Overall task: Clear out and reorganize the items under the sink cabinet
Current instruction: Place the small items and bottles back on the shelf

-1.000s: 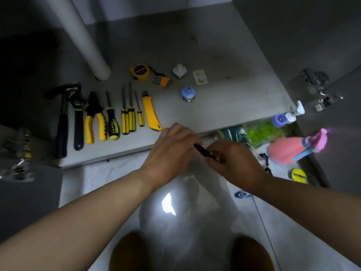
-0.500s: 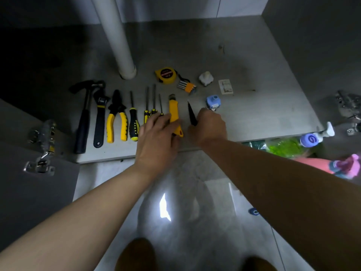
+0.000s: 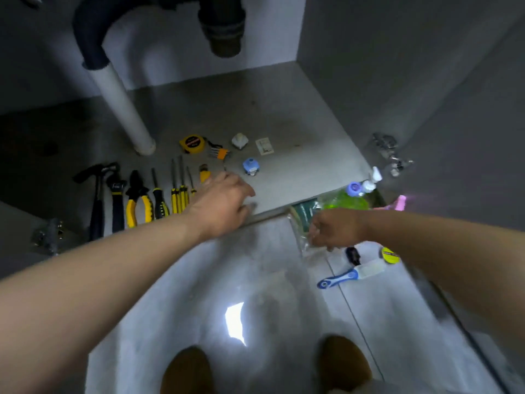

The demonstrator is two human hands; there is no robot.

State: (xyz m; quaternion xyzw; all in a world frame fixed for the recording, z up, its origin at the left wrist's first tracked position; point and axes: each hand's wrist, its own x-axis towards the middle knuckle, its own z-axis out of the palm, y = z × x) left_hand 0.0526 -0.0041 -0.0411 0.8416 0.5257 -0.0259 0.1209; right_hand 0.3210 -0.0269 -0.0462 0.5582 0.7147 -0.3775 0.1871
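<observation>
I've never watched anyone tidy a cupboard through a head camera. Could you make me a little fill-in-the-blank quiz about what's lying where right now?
1. The hammer lies at the ____ end of the tool row on the cabinet floor.
2. The tape measure beside the white pipe is ____ in colour.
3. The blue-and-white brush lies on the ____, outside the cabinet.
4. The left hand covers most of the yellow ____.

Missing words: left; yellow; floor tiles; utility knife

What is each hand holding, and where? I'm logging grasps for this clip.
The left hand rests flat on the grey cabinet floor, holding nothing. The right hand pinches the near edge of a clear plastic bag on the floor.
</observation>
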